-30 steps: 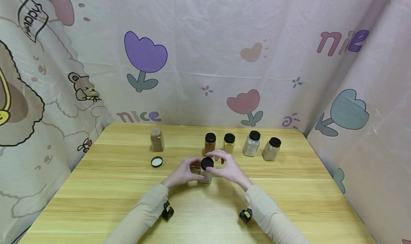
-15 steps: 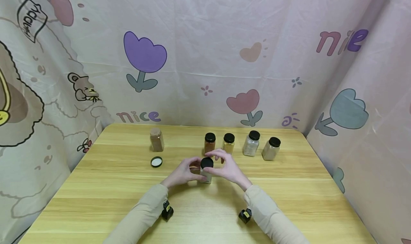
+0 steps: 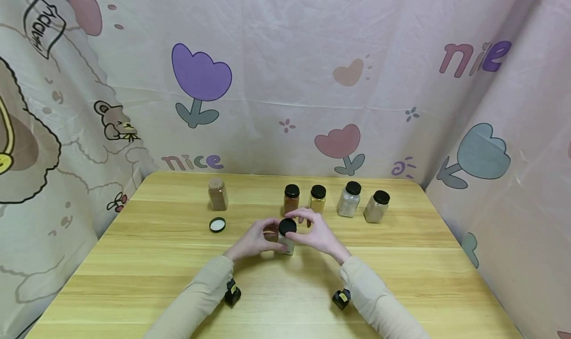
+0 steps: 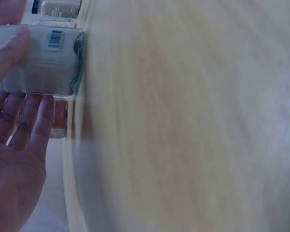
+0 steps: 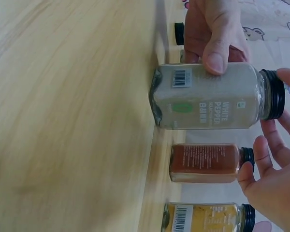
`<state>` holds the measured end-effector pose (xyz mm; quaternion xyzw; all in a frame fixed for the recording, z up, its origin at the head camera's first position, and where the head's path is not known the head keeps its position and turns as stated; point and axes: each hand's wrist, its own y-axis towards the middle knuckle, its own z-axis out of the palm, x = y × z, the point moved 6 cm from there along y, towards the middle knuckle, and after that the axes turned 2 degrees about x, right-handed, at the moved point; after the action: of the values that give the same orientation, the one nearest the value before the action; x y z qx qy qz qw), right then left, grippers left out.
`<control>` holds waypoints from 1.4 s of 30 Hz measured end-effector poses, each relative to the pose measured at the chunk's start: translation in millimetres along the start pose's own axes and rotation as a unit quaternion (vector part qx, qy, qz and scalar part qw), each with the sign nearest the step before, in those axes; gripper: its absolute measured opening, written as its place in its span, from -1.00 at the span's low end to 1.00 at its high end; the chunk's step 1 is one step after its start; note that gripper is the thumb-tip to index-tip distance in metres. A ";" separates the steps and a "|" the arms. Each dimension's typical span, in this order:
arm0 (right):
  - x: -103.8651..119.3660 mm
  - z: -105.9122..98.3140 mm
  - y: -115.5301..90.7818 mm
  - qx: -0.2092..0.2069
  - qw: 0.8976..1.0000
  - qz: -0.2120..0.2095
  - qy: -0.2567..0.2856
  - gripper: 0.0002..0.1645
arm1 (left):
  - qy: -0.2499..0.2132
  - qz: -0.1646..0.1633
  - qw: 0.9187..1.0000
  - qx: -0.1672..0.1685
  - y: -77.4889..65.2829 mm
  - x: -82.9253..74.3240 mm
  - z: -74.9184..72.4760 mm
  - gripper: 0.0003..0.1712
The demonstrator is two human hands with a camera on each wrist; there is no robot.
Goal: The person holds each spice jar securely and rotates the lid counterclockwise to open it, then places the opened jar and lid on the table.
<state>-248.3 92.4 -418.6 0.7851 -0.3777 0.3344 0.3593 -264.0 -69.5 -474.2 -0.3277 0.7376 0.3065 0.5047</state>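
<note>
A clear glass jar (image 5: 208, 96) labelled white pepper stands upright near the middle of the table, with pale powder inside. My left hand (image 3: 256, 239) grips its body from the left, thumb on the near side and fingers round the far side. At the top, my right hand (image 3: 316, 234) pinches the black lid (image 5: 274, 94) between thumb and fingers. The lid sits on the jar's mouth. Close behind the right fingers is a jar of red-brown powder (image 5: 205, 163). In the left wrist view, the left thumb lies beside the jar's barcode.
Along the back of the wooden table (image 3: 276, 299) stand a yellow powder jar (image 3: 317, 206), a whitish jar (image 3: 348, 203) and a greyish jar (image 3: 376, 211), all black-lidded. At left are a lidless brown powder jar (image 3: 218, 196) and a loose black lid (image 3: 217, 225), white inside up.
</note>
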 end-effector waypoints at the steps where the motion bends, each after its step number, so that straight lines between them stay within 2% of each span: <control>1: -0.1 -0.3 -0.1 -0.001 1.000 0.000 0.001 -0.50 | 0.001 -0.001 1.000 0.000 0.1 0.2 -0.1 -0.39; 12: -1.5 0.2 0.1 -0.013 0.999 0.034 -0.007 -0.48 | 0.010 0.002 1.000 0.001 0.3 0.8 -0.3 -0.41; 24: -0.9 1.4 0.2 0.004 1.000 0.000 -0.010 -0.51 | -0.010 0.010 1.000 0.004 -0.1 1.3 1.2 -0.40; 34: -1.6 2.5 -0.7 -0.021 0.999 0.039 -0.003 -0.47 | 0.013 0.011 1.000 0.004 0.2 0.8 0.5 -0.42; 39: -0.2 1.8 0.1 -0.023 0.999 0.037 -0.011 -0.52 | 0.015 0.010 1.000 0.005 0.6 2.2 -0.1 -0.43; 42: -1.7 1.5 0.1 -0.016 1.000 0.021 -0.015 -0.51 | 0.014 0.007 1.000 0.006 0.6 2.5 -0.4 -0.43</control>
<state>-248.9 91.7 -420.7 0.7761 -0.4049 0.3243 0.3585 -265.4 -69.9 -476.3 -0.3238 0.7489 0.3010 0.4936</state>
